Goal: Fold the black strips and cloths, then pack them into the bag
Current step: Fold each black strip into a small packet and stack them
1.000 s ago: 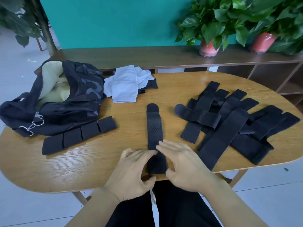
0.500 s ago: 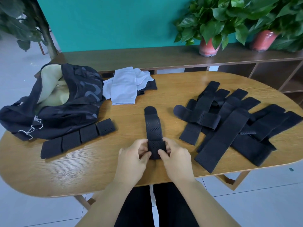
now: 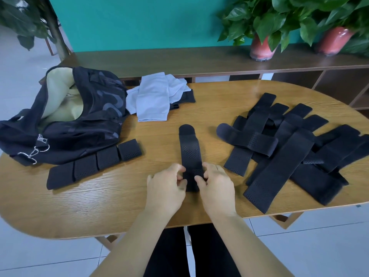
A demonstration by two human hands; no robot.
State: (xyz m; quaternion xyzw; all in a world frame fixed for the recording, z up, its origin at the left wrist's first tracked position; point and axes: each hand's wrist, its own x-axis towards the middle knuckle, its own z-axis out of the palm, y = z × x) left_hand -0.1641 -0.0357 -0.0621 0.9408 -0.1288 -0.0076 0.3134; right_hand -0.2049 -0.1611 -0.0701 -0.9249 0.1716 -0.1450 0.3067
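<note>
Pinching the near end of the black strip [image 3: 189,154] from either side — left hand [image 3: 166,186], right hand [image 3: 215,186] — fingers curled round it, likely to double it squarely on the worktop [image 3: 99,206].

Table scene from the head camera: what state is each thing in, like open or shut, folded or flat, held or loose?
Bag: open, pale lining showing, lying on the table.
Strip in the middle: near end folded over, far end flat.
Left hand: pinches that strip's near end.
Right hand: pinches it from the other side.
Folded strips: four in a row beside the bag.
Pile of strips: unfolded, overlapping.
Pale cloths: loosely heaped, untouched.
</note>
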